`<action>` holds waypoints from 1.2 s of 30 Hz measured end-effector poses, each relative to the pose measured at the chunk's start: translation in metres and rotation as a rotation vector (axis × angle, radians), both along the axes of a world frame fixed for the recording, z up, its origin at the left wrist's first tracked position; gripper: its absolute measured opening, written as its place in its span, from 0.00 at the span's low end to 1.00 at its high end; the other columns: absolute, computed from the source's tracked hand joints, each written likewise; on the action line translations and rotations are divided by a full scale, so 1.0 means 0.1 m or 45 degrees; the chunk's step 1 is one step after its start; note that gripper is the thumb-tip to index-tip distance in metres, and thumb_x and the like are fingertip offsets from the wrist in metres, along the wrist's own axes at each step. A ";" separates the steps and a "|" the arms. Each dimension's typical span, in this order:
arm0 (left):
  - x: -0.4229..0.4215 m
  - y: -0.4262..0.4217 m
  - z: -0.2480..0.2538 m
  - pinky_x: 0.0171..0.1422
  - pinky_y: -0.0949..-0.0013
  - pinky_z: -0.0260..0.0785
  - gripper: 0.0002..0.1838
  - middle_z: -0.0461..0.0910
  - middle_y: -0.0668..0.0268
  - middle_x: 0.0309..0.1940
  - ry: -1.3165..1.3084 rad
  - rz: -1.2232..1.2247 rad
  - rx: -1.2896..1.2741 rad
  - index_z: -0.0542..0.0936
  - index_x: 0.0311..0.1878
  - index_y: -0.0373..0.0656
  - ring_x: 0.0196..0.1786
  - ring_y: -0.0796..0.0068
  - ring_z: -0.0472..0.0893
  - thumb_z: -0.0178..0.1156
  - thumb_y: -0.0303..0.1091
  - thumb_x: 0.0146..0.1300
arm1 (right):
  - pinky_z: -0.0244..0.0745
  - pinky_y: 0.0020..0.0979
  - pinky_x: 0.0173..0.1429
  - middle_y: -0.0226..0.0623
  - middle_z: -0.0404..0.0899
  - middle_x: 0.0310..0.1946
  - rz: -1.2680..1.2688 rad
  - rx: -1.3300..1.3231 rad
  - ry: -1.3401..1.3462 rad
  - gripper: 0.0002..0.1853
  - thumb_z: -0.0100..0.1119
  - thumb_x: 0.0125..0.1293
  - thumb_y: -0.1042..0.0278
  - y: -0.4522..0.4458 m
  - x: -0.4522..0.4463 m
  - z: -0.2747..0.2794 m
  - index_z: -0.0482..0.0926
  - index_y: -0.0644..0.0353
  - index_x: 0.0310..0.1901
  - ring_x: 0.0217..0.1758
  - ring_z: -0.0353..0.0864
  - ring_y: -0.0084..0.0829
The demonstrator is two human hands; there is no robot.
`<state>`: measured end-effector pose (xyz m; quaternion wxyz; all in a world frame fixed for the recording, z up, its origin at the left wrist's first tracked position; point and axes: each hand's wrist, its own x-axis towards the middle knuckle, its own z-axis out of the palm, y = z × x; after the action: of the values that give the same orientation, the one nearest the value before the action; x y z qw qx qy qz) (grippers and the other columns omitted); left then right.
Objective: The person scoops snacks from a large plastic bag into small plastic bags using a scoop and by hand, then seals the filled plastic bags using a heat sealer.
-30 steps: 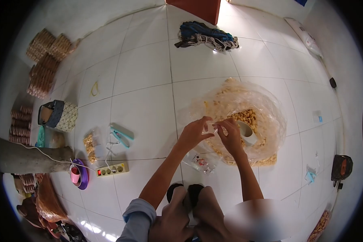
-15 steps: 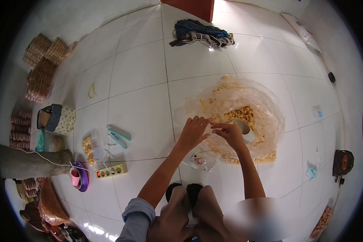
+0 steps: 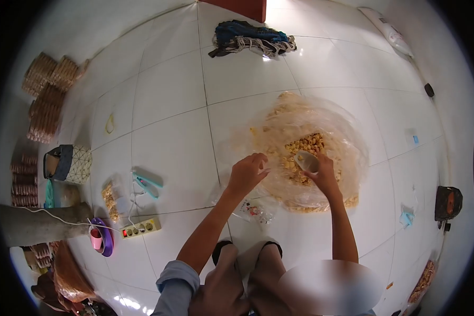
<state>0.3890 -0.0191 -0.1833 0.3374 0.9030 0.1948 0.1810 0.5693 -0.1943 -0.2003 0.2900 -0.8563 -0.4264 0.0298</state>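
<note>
A large clear plastic bag (image 3: pixel 347 129) lies open on the tiled floor, full of small golden-brown snack pieces (image 3: pixel 308 142). My right hand (image 3: pixel 324 171) is closed on a whitish scoop (image 3: pixel 306 161) inside the bag's mouth, the scoop's open end among the pieces. Left of the bag's mouth, my left hand (image 3: pixel 249 171) has its fingers curled in a pinch at the bag's near-left side. Whatever film it may hold is too transparent to make out. Just below it, small clear printed packets (image 3: pixel 255 211) with red marks lie on the floor.
To the left are a filled snack packet (image 3: pixel 110 200), a turquoise hand sealer (image 3: pixel 146 185), a power strip (image 3: pixel 141 228) and a purple basin (image 3: pixel 106 239). Stacked packets (image 3: pixel 47 113) line the left wall. A blue bundle (image 3: pixel 253 39) lies ahead; a dark bag (image 3: pixel 448 204) stands right.
My hands were together at the large bag's near-left edge. Now they are apart: my right hand has moved right and taken hold of the scoop, while my left stays near its place.
</note>
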 end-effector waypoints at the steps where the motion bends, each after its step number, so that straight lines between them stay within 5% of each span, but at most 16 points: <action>1: 0.01 -0.02 -0.01 0.29 0.72 0.69 0.16 0.74 0.70 0.24 0.005 0.033 -0.018 0.73 0.36 0.45 0.25 0.74 0.76 0.67 0.35 0.46 | 0.68 0.39 0.52 0.45 0.72 0.45 0.008 -0.146 -0.032 0.34 0.69 0.45 0.66 -0.05 -0.03 -0.08 0.65 0.64 0.55 0.50 0.69 0.43; 4: 0.03 -0.06 -0.03 0.29 0.71 0.68 0.16 0.74 0.72 0.24 0.011 0.020 0.031 0.71 0.34 0.47 0.26 0.74 0.76 0.68 0.34 0.43 | 0.67 0.40 0.52 0.44 0.71 0.44 -0.006 -0.311 -0.095 0.39 0.71 0.40 0.65 -0.06 -0.10 -0.02 0.62 0.65 0.56 0.51 0.68 0.44; 7: 0.02 -0.08 -0.03 0.29 0.71 0.68 0.16 0.74 0.72 0.24 -0.004 0.012 0.032 0.71 0.33 0.47 0.26 0.73 0.76 0.68 0.35 0.43 | 0.65 0.40 0.54 0.43 0.72 0.41 -0.062 -0.490 -0.134 0.30 0.67 0.43 0.68 -0.05 -0.03 0.11 0.67 0.63 0.50 0.52 0.68 0.40; 9: -0.01 -0.07 -0.03 0.30 0.72 0.69 0.15 0.74 0.70 0.24 0.032 0.014 0.001 0.72 0.35 0.45 0.26 0.74 0.76 0.67 0.35 0.45 | 0.63 0.40 0.55 0.40 0.72 0.40 -0.035 -0.602 -0.720 0.20 0.61 0.46 0.72 -0.10 0.11 0.06 0.70 0.61 0.44 0.51 0.68 0.37; 13: 0.03 -0.10 -0.07 0.30 0.72 0.69 0.15 0.74 0.69 0.23 0.049 0.004 -0.042 0.74 0.36 0.44 0.25 0.74 0.76 0.67 0.35 0.47 | 0.60 0.42 0.56 0.39 0.72 0.40 0.056 -0.592 -0.872 0.15 0.55 0.49 0.75 -0.11 0.27 -0.09 0.72 0.60 0.42 0.50 0.68 0.37; 16: 0.00 -0.11 -0.09 0.31 0.72 0.69 0.15 0.74 0.68 0.23 0.071 -0.006 -0.071 0.74 0.36 0.44 0.25 0.74 0.75 0.67 0.37 0.46 | 0.59 0.42 0.58 0.39 0.72 0.40 0.120 -0.536 -0.834 0.20 0.60 0.45 0.74 -0.03 0.24 -0.32 0.72 0.60 0.43 0.51 0.68 0.38; 19: -0.02 -0.10 -0.09 0.31 0.72 0.69 0.16 0.74 0.68 0.22 0.087 0.018 -0.098 0.74 0.35 0.44 0.26 0.73 0.75 0.67 0.37 0.46 | 0.59 0.43 0.57 0.40 0.72 0.43 0.083 -0.294 -0.244 0.32 0.69 0.32 0.72 0.04 0.13 -0.54 0.70 0.60 0.47 0.52 0.67 0.41; 26: -0.03 -0.07 -0.05 0.29 0.71 0.68 0.16 0.74 0.70 0.22 0.093 0.050 -0.104 0.71 0.34 0.46 0.25 0.73 0.75 0.67 0.37 0.45 | 0.61 0.40 0.56 0.41 0.72 0.44 0.043 -0.015 0.102 0.36 0.70 0.33 0.69 0.04 0.06 -0.75 0.70 0.60 0.51 0.50 0.67 0.44; 36: 0.26 -0.12 0.41 0.36 0.72 0.70 0.21 0.75 0.68 0.25 -0.095 0.064 -0.258 0.71 0.42 0.44 0.29 0.75 0.76 0.67 0.37 0.47 | 0.66 0.34 0.56 0.43 0.71 0.44 0.081 0.179 0.285 0.36 0.72 0.36 0.72 -0.15 0.20 0.54 0.69 0.61 0.53 0.50 0.70 0.41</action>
<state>0.4150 -0.0312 -0.1428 0.4294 0.8517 0.2220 0.2022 0.5894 -0.2091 -0.1462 0.3941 -0.8111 -0.4194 0.1043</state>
